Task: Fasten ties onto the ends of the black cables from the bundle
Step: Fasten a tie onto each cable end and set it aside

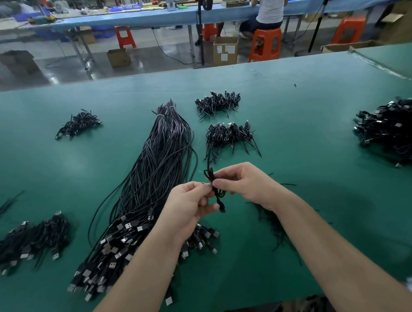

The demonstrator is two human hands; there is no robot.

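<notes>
Hands meet above the green table (293, 129) from where I watch through the head camera. My left hand (190, 207) pinches a small coiled black cable (216, 190) between thumb and fingertips, and my right hand (243, 185) pinches the same coil from the other side, its thumb and forefinger closed on the middle where the loops are gathered. I cannot tell whether a tie is already wrapped there, because the strands are thin and dark against my fingers. One end of the coil hangs down below my left thumb, and another strand rises above my right fingers.

Under my left forearm lies the long bundle of black cables (154, 176), stretching away from me, tied with a pale band near its far end and fanned out in a heap of silver plugs at the near end. Beyond my hands sit two small piles of coiled cables (230, 136), one behind the other. Another small pile (79, 124) lies far left, a larger heap (30, 241) near left, and a big heap (391, 128) at the right edge. Loose black ties (277, 228) lie scattered on the table under my right forearm. Across the aisle, a person sits on an orange stool (265, 45) at another bench.
</notes>
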